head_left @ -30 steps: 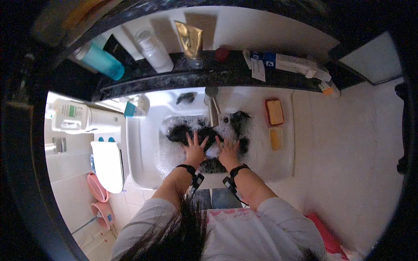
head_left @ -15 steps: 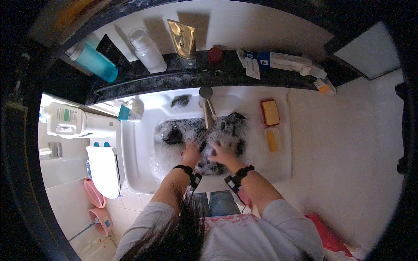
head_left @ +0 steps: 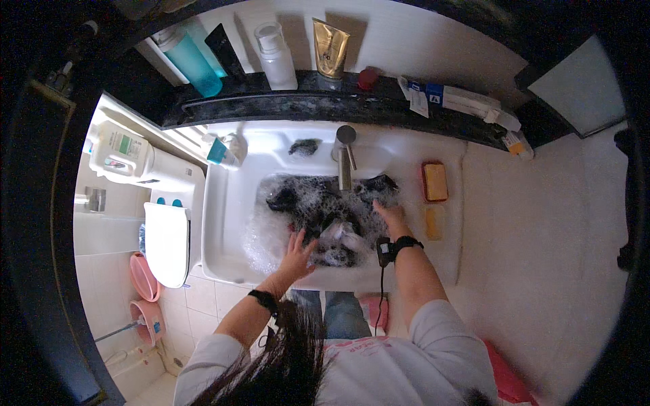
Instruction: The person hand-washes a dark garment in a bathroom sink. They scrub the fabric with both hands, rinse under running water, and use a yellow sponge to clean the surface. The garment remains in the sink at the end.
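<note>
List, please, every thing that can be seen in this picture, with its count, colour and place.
white ceramic sink: one, white, centre, filled with foam
dark wet cloth: one heap, black, in the soapy water
metal tap: one, grey, back rim of the sink
orange soap bar: one, in a red dish, right of the sink
yellow soap bar: one, right of the sink, below the orange one
teal plastic bottle: one, dark shelf, left
clear plastic bottle: one, whitish, shelf, middle
gold tube: one, shelf, standing
white tube: one, lying on the shelf, right
white detergent jug: one, left of the sink
pink basins: two, floor, left
left hand: open, at the foam's front edge
right hand: on the cloth; grip cannot be told
</note>
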The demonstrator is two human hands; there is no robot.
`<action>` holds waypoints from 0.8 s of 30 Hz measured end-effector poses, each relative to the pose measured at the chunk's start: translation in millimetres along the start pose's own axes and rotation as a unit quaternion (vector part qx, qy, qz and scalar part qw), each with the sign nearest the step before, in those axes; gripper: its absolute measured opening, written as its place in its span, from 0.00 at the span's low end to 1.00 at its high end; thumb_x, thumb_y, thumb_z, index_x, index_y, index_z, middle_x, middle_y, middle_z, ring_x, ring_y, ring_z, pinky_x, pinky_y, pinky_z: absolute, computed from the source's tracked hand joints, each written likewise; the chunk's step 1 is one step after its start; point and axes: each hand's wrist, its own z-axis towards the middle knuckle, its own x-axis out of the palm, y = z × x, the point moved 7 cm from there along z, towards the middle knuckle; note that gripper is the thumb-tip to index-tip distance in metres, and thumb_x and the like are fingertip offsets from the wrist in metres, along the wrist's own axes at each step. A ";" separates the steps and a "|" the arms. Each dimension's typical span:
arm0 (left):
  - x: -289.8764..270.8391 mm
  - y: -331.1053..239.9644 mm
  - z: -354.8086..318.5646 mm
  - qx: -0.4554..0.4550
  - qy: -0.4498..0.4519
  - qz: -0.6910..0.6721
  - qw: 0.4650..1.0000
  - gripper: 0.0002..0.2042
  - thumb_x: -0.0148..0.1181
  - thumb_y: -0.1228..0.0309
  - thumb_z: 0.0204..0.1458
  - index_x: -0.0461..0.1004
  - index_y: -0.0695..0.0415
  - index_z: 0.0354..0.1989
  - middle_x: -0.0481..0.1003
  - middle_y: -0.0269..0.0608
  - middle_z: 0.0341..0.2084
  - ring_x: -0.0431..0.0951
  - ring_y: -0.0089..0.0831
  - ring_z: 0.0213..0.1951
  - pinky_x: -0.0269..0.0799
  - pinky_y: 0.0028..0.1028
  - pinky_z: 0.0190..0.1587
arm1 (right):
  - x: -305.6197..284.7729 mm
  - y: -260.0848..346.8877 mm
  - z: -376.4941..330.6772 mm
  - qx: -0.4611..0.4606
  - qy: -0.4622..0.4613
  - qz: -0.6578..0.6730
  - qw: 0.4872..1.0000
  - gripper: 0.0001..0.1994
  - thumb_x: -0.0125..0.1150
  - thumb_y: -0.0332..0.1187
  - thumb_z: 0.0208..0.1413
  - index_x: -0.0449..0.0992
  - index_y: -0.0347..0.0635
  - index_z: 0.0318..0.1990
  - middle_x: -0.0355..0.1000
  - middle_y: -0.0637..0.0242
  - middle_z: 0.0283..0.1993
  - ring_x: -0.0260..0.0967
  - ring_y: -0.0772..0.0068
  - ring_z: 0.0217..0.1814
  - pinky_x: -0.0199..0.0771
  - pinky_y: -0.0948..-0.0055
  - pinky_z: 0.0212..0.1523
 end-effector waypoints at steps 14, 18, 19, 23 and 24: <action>-26.0 -25.7 2.5 0.015 0.012 -0.114 0.993 0.50 0.69 0.50 0.31 0.45 0.45 0.64 0.46 0.62 0.60 0.45 0.64 0.61 0.46 0.53 0.59 | 8.3 25.9 -113.6 0.057 0.157 0.236 0.957 0.29 0.59 0.38 0.48 0.60 0.33 0.56 0.64 0.55 0.53 0.64 0.57 0.52 0.67 0.59 0.49; -50.2 -56.5 4.1 0.010 0.063 -0.212 0.975 0.59 0.72 0.49 0.27 0.34 0.43 0.66 0.44 0.64 0.61 0.44 0.61 0.62 0.50 0.52 0.59 | 11.0 69.7 -159.6 0.032 0.154 0.319 0.935 0.34 0.61 0.42 0.46 0.58 0.35 0.59 0.58 0.53 0.59 0.60 0.53 0.56 0.64 0.53 0.50; -52.7 -62.0 3.1 0.005 0.079 -0.263 0.961 0.61 0.73 0.48 0.26 0.32 0.43 0.66 0.42 0.65 0.61 0.44 0.62 0.62 0.51 0.52 0.58 | 11.3 81.1 -170.6 0.011 0.164 0.343 0.925 0.30 0.60 0.43 0.47 0.61 0.36 0.55 0.61 0.55 0.55 0.62 0.55 0.53 0.66 0.56 0.48; -47.9 -53.3 -1.4 -0.080 0.067 -0.195 0.975 0.60 0.73 0.54 0.29 0.28 0.38 0.66 0.34 0.73 0.60 0.50 0.65 0.59 0.61 0.47 0.53 | 0.3 98.2 -206.2 0.062 0.095 0.347 0.931 0.23 0.56 0.45 0.50 0.68 0.39 0.50 0.68 0.59 0.48 0.68 0.58 0.47 0.71 0.58 0.45; -43.2 -46.6 -1.7 -0.104 0.055 -0.189 0.975 0.60 0.73 0.57 0.30 0.27 0.38 0.65 0.34 0.74 0.60 0.51 0.67 0.58 0.65 0.48 0.48 | -2.6 100.9 -214.1 0.087 0.079 0.366 0.923 0.23 0.56 0.45 0.50 0.68 0.39 0.50 0.68 0.59 0.49 0.67 0.58 0.47 0.70 0.57 0.45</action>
